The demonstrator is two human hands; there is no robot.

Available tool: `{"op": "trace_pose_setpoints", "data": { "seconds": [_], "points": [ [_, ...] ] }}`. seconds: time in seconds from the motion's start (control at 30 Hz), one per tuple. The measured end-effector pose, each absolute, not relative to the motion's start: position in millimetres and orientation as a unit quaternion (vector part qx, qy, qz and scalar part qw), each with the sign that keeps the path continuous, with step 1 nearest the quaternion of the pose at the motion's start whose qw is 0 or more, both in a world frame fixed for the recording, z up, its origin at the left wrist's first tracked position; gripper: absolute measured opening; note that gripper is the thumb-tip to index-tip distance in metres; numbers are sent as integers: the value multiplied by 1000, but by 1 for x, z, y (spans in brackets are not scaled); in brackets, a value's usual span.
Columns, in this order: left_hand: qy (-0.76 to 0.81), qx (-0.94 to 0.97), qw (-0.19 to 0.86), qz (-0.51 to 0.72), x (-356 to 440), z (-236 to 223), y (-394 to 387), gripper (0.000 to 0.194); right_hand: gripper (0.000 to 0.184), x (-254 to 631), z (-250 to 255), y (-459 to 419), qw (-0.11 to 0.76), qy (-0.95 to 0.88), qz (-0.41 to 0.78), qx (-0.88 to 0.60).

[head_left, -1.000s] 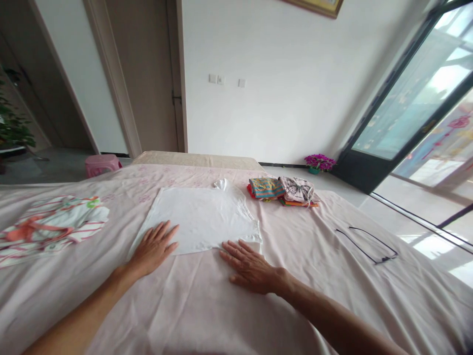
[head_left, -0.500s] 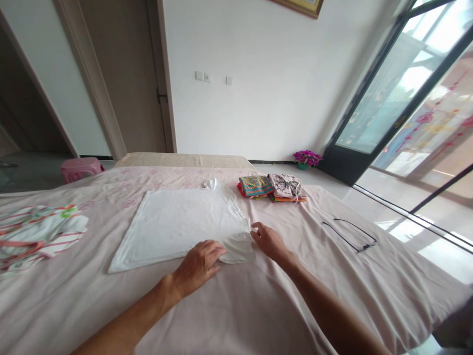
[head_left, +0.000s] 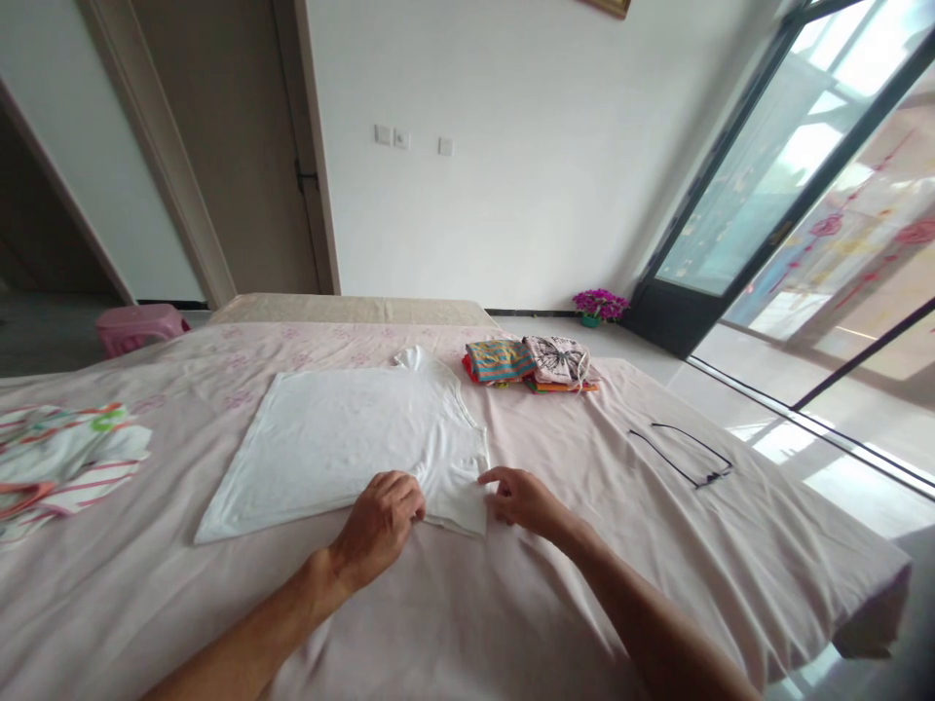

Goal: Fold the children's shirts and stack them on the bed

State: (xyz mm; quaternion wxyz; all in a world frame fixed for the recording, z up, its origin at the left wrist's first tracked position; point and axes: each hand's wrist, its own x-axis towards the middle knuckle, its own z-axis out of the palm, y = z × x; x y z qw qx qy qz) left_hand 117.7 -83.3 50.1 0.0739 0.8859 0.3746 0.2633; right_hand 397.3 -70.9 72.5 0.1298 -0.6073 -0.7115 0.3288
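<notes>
A white T-shirt (head_left: 328,424) lies spread on the pink bed sheet (head_left: 453,623), its neck side to the right and its hem to the left. My left hand (head_left: 381,521) is at the shirt's near edge by the underarm, fingers curled and pinching the cloth. My right hand (head_left: 524,501) is at the outer edge of the near sleeve (head_left: 460,497). Its index finger reaches out and touches the sleeve, while the other fingers bend loosely, apart from the cloth. Wrinkles run across the shirt between the two hands.
Folded clothes (head_left: 559,360) sit in two small piles beyond the shirt. Eyeglasses (head_left: 693,467) lie on the right of the bed. A crumpled striped garment (head_left: 80,458) is at the left. Behind the bed are a pink stool (head_left: 142,326) and purple flowers (head_left: 600,304).
My left hand's fingers have curled in at the underarm. The near sleeve now lies more spread toward me, with new wrinkles beside it. My right hand has moved slightly down along its edge.
</notes>
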Motion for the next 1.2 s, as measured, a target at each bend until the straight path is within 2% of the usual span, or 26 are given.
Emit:
{"op": "trace_pose_setpoints", "data": {
  "seconds": [0.1,0.2,0.3,0.37,0.47,0.57,0.63,0.87,1.03,1.2],
  "points": [
    [333,894,68,292,125,55,-85,31,35,392,85,-55,148,-715,211,-650],
    [301,918,56,251,133,55,-85,39,44,379,85,-41,173,-768,105,-608],
    [264,947,79,165,133,53,-88,56,54,371,72,-36,118,-848,99,-508],
    [233,957,105,138,125,53,-93,57,55,373,64,-37,75,-874,111,-467],
    [200,956,140,164,96,52,-102,50,51,386,67,-46,84,-870,111,-474],
    [265,929,130,223,43,47,-109,41,47,401,83,-62,111,-877,112,-453],
    [341,908,104,220,0,40,-111,40,49,406,93,-73,107,-899,123,-406],
    [510,833,-57,206,-115,18,-101,32,30,396,89,-71,98,-930,103,-339],
    [509,836,-30,203,-128,15,-87,17,23,388,77,-52,192,-909,106,-354],
    [591,743,114,292,-121,29,-69,31,23,377,78,-12,302,-829,181,-434]
  ]
}}
